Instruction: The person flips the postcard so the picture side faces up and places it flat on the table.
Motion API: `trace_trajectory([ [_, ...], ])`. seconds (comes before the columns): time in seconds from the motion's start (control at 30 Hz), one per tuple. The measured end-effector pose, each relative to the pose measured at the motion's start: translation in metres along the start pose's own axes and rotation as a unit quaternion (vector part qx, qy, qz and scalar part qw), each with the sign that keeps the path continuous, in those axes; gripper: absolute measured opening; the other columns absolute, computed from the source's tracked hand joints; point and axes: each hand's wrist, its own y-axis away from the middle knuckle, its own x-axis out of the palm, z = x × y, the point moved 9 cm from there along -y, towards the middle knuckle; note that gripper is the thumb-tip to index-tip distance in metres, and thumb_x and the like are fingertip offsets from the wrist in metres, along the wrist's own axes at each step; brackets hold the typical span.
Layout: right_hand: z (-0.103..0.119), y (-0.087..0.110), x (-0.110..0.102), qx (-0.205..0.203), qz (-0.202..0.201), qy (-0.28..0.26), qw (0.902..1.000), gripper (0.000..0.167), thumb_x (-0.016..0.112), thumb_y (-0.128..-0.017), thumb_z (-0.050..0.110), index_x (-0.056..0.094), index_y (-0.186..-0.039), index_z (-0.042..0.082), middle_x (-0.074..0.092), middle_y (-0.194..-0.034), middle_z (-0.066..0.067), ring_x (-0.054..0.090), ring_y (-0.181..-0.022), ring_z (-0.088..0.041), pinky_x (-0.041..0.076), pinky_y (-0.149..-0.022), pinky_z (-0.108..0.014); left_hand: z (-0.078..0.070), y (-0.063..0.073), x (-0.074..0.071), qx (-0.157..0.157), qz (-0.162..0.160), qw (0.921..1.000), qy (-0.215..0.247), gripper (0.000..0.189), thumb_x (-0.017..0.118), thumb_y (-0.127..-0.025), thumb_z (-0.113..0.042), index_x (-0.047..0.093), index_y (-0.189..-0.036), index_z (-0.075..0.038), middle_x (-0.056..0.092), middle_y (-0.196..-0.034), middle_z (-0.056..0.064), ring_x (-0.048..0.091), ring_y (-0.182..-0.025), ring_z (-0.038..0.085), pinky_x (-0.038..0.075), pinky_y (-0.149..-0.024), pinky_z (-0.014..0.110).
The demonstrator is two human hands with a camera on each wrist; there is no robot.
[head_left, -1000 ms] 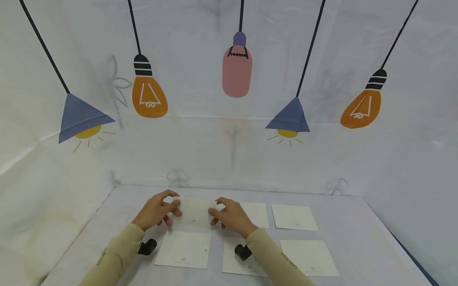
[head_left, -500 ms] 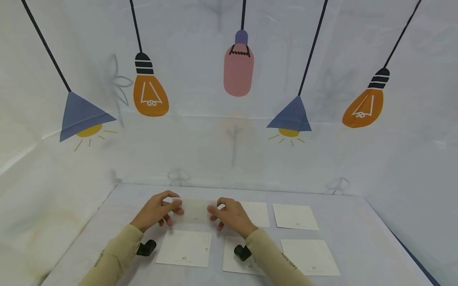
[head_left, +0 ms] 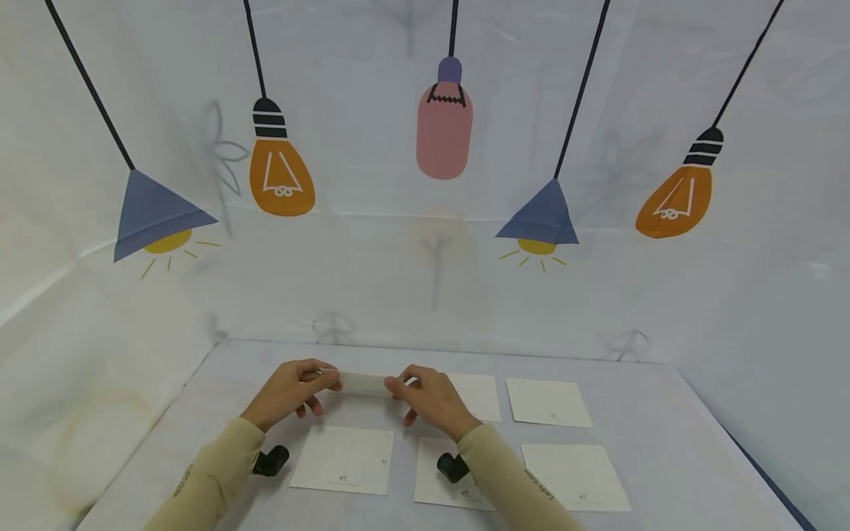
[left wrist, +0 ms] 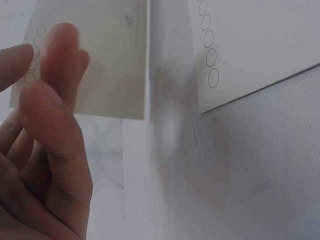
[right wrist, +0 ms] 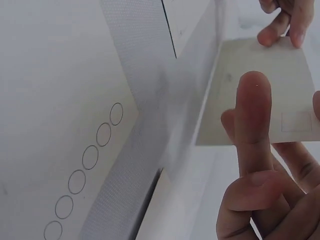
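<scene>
My left hand (head_left: 292, 391) and right hand (head_left: 432, 398) pinch the two ends of a white postcard (head_left: 364, 382) over the back left of the table. It is tilted, so only a narrow strip of it shows in the head view. A printed row of small circles marks the card (left wrist: 110, 95) near my left fingers in the left wrist view. At its other end, a faint printed box shows beside my right fingers in the right wrist view. In front of my hands, a similar postcard (head_left: 341, 461) lies flat.
Postcards lie in rows on the white table (head_left: 677, 457): one at back middle (head_left: 477, 397), another at back right (head_left: 550, 403), and one at front right (head_left: 578, 476). My right sleeve (head_left: 511, 487) partly covers the front middle card (head_left: 434, 483). A printed sheet (head_left: 372, 280) hangs behind.
The held postcard has tipped from showing its broad face to showing a narrow strip. Both hands keep hold of its ends in nearly the same place; the flat cards stay put.
</scene>
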Motion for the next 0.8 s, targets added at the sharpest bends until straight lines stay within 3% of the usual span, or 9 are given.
trace_trajectory([
  [0.17, -0.0007, 0.0005, -0.0009, -0.012, -0.010, 0.006, 0.9999, 0.035, 0.064, -0.096, 0.055, 0.069, -0.109, 0.023, 0.072, -0.114, -0.006, 0.069, -0.057, -0.018, 0.049, -0.082, -0.041, -0.0013, 0.0014, -0.0018, 0.001, -0.020, 0.9998, -0.001, 0.045, 0.073, -0.094, -0.040, 0.067, -0.124, -0.007, 0.072, -0.114, 0.009, 0.069, -0.069, 0.033, 0.052, -0.056, 0.035],
  [0.33, -0.0026, -0.0006, -0.0017, -0.008, -0.019, 0.007, 0.9998, 0.038, 0.071, -0.092, 0.050, 0.068, -0.116, 0.022, 0.070, -0.120, -0.007, 0.068, -0.059, -0.013, 0.049, -0.070, -0.035, 0.0021, 0.0013, -0.0017, -0.003, -0.028, 0.9996, -0.007, 0.047, 0.079, -0.090, -0.036, 0.069, -0.125, -0.007, 0.071, -0.115, 0.009, 0.068, -0.070, 0.030, 0.052, -0.056, 0.035],
  [0.5, -0.0015, -0.0021, -0.0003, -0.013, -0.018, 0.017, 0.9996, 0.040, 0.077, -0.090, 0.041, 0.067, -0.121, 0.017, 0.068, -0.121, -0.007, 0.069, -0.062, -0.013, 0.047, -0.067, -0.031, 0.0049, -0.0008, -0.0030, -0.004, -0.045, 0.9980, -0.043, 0.044, 0.078, -0.090, -0.038, 0.071, -0.124, -0.011, 0.070, -0.099, 0.010, 0.063, -0.065, 0.026, 0.049, -0.053, 0.032],
  [0.67, 0.0015, -0.0034, -0.0014, -0.024, -0.028, 0.038, 0.9986, 0.043, 0.079, -0.089, 0.035, 0.065, -0.125, 0.014, 0.067, -0.125, -0.008, 0.066, -0.066, -0.010, 0.050, -0.064, -0.030, 0.0043, -0.0036, -0.0051, 0.007, -0.072, 0.9933, -0.090, 0.041, 0.081, -0.087, -0.037, 0.072, -0.122, -0.016, 0.065, -0.096, 0.010, 0.056, -0.060, 0.021, 0.047, -0.050, 0.030],
  [0.8, 0.0014, -0.0041, -0.0023, -0.029, -0.038, 0.058, 0.9972, 0.043, 0.080, -0.088, 0.035, 0.066, -0.124, 0.015, 0.068, -0.120, -0.005, 0.062, -0.071, -0.008, 0.049, -0.062, -0.029, 0.0022, -0.0038, -0.0051, 0.027, -0.083, 0.9879, -0.129, 0.051, 0.082, -0.086, -0.037, 0.067, -0.130, -0.017, 0.061, -0.097, 0.006, 0.056, -0.066, 0.018, 0.047, -0.053, 0.030],
])
